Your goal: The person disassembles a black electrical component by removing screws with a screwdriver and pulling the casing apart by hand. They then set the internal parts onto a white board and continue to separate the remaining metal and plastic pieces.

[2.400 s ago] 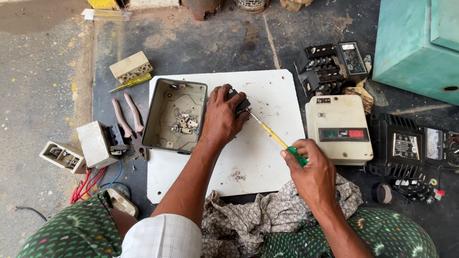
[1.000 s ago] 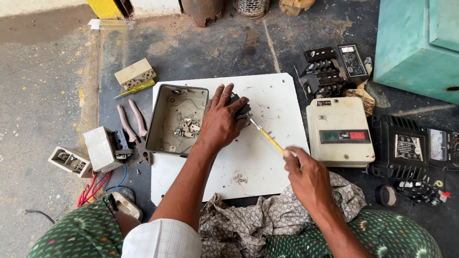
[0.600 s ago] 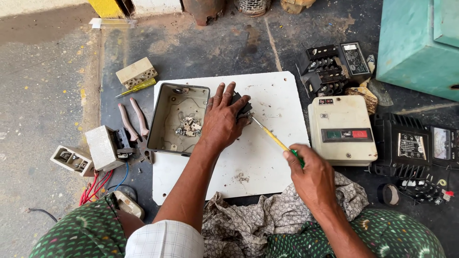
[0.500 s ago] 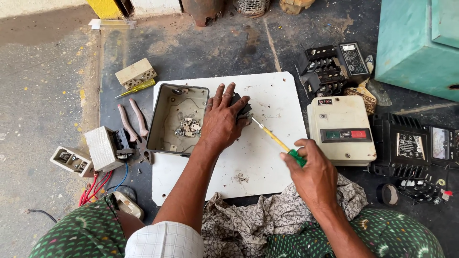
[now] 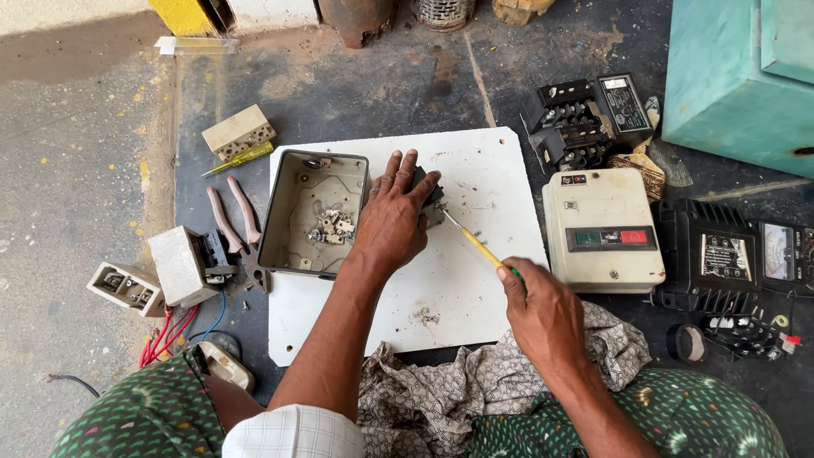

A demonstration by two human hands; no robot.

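left hand (image 5: 392, 222) pressed flat over a small dark part (image 5: 430, 202) on the white board (image 5: 475, 280), right hand (image 5: 543, 312) gripping a yellow screwdriver (image 5: 476, 244) angled up-left, tip meeting that part beside the left fingers.

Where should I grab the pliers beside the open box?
Take the pliers by the two pink handles, coming from above at the far end. The handles lie flat and bare, pointing away from the person; the head is crowded between the box and a white switch block.
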